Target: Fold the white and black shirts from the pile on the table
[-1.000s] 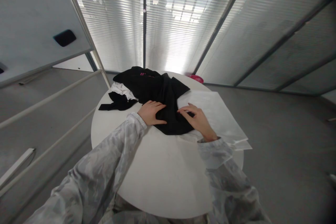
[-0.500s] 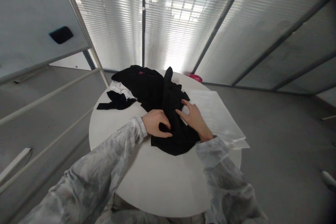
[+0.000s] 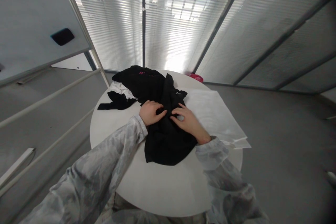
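A crumpled black garment (image 3: 169, 143) lies on the round white table (image 3: 168, 185), its lower part spread toward me. My left hand (image 3: 152, 112) bears on its left side, thumb and fingers curled together on the cloth. From the right, my right hand (image 3: 186, 120) pinches a fold of the same garment, fingertips close to those of my left hand. A small pale patch shows beneath the right palm; I cannot make out what it is. Which part of the garment each hand grips is unclear.
Behind the hands lies another black garment (image 3: 141, 80) with a pink mark. White cloth (image 3: 121, 89) and a small black cloth piece (image 3: 118, 102) sit at the left. White plastic sheets (image 3: 217, 115) overhang the right table edge. A pink object (image 3: 196, 77) is behind the table.
Both hands have come closer together, the left moving slightly away from me. The black garment's near edge has spread toward me, and its far tip has drawn closer.
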### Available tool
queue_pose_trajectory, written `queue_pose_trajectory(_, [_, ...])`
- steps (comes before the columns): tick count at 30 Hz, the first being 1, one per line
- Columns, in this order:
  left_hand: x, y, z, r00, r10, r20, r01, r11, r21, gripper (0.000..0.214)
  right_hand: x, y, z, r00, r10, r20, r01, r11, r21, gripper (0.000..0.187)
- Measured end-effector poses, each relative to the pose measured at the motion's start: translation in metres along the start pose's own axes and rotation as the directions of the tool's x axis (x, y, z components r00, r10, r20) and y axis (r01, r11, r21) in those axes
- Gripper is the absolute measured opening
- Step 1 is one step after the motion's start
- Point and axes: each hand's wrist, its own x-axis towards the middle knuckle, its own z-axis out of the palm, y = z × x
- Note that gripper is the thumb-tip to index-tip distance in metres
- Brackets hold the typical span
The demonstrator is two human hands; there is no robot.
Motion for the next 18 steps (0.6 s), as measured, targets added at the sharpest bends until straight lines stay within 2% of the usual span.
queue_pose_trajectory(3, [0.000,0.001,-0.002,0.990,0.115,0.083,-0.114,0.993,-0.017,0.017,-0.002,-0.007,-0.007,0.999,0.047,-0.018,-0.046,0.997,0.060,0.008])
queue_pose_trajectory(5, [0.000,0.004,-0.004,0.983,0.145,0.114,-0.142,0.989,-0.033,0.014,-0.001,-0.009,-0.012,0.993,0.103,-0.066,-0.099,0.993,0.062,0.012])
queue_pose_trajectory(8, [-0.001,0.009,-0.007,0.987,0.125,0.099,-0.119,0.991,-0.066,0.025,0.000,-0.003,-0.015,0.959,0.157,-0.235,-0.168,0.985,-0.028,0.015])
queue_pose_trajectory(10, [-0.002,0.011,-0.006,0.991,0.108,0.084,-0.102,0.992,-0.072,0.035,-0.001,0.008,-0.013,0.925,0.187,-0.330,-0.238,0.964,-0.120,0.026])
queue_pose_trajectory(12, [-0.002,0.012,-0.004,0.987,0.125,0.104,-0.120,0.991,-0.057,0.040,-0.003,0.019,-0.008,0.919,0.217,-0.329,-0.288,0.940,-0.184,0.028])
queue_pose_trajectory(15, [-0.001,0.011,-0.003,0.966,0.201,0.165,-0.196,0.980,-0.043,0.030,-0.007,0.032,-0.004,0.937,0.232,-0.261,-0.292,0.930,-0.224,0.014])
queue_pose_trajectory(18, [0.002,0.008,-0.013,0.956,0.252,0.152,-0.245,0.967,-0.064,0.027,-0.010,0.038,-0.012,0.929,0.220,-0.296,-0.297,0.923,-0.246,0.010])
